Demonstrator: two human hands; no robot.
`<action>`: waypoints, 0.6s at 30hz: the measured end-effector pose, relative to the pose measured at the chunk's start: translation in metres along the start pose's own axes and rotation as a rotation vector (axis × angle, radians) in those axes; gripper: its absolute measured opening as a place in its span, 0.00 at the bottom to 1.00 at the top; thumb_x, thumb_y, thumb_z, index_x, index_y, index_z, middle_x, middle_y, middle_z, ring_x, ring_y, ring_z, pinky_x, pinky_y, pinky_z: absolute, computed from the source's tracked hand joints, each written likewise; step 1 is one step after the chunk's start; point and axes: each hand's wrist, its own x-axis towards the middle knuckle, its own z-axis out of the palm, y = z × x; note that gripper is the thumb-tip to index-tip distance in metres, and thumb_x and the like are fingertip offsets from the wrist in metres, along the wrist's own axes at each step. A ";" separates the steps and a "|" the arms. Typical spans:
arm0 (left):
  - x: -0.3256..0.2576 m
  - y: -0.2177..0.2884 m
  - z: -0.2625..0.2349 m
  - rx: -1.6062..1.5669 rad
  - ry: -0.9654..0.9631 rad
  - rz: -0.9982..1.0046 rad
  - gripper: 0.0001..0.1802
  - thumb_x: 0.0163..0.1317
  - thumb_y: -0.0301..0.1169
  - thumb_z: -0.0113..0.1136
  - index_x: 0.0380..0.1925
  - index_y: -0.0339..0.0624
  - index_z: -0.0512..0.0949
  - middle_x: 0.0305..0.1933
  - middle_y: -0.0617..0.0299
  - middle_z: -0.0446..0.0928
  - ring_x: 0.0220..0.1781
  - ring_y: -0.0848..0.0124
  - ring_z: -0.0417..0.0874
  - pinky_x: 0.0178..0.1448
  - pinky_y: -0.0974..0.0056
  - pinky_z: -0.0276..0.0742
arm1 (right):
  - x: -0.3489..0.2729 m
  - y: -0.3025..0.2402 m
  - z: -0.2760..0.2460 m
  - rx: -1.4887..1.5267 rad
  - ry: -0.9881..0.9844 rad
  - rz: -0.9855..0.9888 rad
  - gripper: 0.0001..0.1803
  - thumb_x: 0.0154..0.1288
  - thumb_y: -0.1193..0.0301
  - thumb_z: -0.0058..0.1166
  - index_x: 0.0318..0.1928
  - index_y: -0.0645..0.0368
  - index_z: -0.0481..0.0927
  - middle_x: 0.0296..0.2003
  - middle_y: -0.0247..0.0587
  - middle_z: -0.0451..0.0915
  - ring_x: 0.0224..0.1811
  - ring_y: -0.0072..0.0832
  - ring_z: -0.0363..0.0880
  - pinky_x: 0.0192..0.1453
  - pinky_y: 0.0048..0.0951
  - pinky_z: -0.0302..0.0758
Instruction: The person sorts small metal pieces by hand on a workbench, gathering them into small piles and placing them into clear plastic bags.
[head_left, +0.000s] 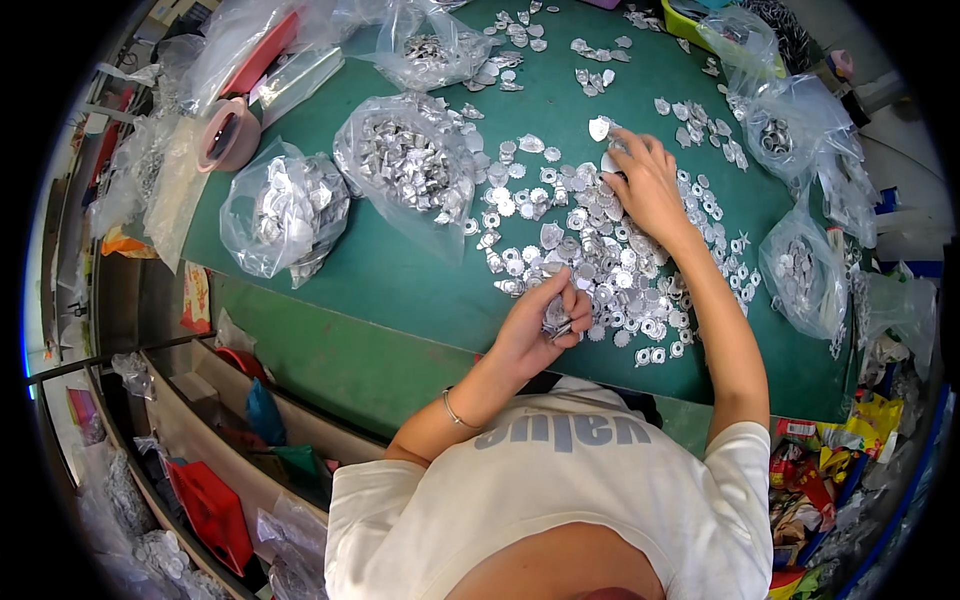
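- The left hand [535, 325] sits low in the middle of the frame, its fingers [570, 300] curled shut around a small stack of silver metal pieces [556, 320] — the stack's long axis runs roughly from the palm toward the fingertips.
- The right hand [645, 180] is stretched to the upper right of centre, fingers bent down and pinching at one loose shiny piece [599, 128] at the far edge of the heap; whether it has a full hold I cannot tell.
- Between the two hands lies the scattered heap of metal pieces [600, 260] on the green surface [400, 280] — up and to the right of the left hand, which is nearer to most of it.
- Clear plastic bags hold more pieces: a full bag [405, 165] and another bag [285, 210] at left, smaller bags [800, 270] at right.
- A roll of tape [228, 132] lies at upper left.
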 end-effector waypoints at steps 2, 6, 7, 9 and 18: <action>-0.006 0.003 0.013 0.039 0.053 -0.010 0.20 0.67 0.44 0.43 0.21 0.44 0.65 0.29 0.58 0.69 0.25 0.74 0.69 0.15 0.76 0.57 | 0.004 0.008 0.011 -0.130 0.038 0.012 0.17 0.52 0.72 0.58 0.45 0.60 0.76 0.51 0.38 0.72 0.56 0.40 0.65 0.59 0.40 0.60; -0.012 0.006 0.013 0.128 0.160 0.026 0.14 0.67 0.41 0.45 0.33 0.41 0.71 0.28 0.59 0.69 0.21 0.75 0.67 0.14 0.75 0.57 | 0.000 0.009 0.011 -0.159 0.029 -0.078 0.20 0.51 0.74 0.57 0.48 0.59 0.74 0.47 0.39 0.74 0.54 0.38 0.67 0.59 0.40 0.60; -0.013 0.008 0.019 0.179 0.161 0.042 0.14 0.67 0.40 0.45 0.37 0.40 0.72 0.28 0.60 0.69 0.21 0.75 0.67 0.14 0.75 0.57 | -0.001 0.011 0.012 -0.171 0.036 -0.103 0.21 0.51 0.74 0.57 0.48 0.59 0.74 0.46 0.39 0.74 0.53 0.38 0.68 0.58 0.40 0.60; -0.009 0.012 0.023 0.250 0.136 0.062 0.15 0.66 0.38 0.46 0.44 0.39 0.71 0.27 0.61 0.69 0.20 0.76 0.67 0.14 0.75 0.57 | -0.001 0.013 0.013 -0.208 0.020 -0.136 0.20 0.51 0.75 0.57 0.48 0.60 0.74 0.44 0.39 0.75 0.52 0.37 0.69 0.58 0.40 0.60; 0.063 0.083 0.043 0.427 0.091 0.168 0.15 0.65 0.32 0.45 0.49 0.37 0.70 0.24 0.67 0.67 0.23 0.79 0.66 0.18 0.78 0.54 | 0.012 0.010 0.011 -0.082 0.030 -0.193 0.13 0.50 0.74 0.57 0.40 0.59 0.79 0.46 0.40 0.72 0.52 0.39 0.66 0.56 0.41 0.61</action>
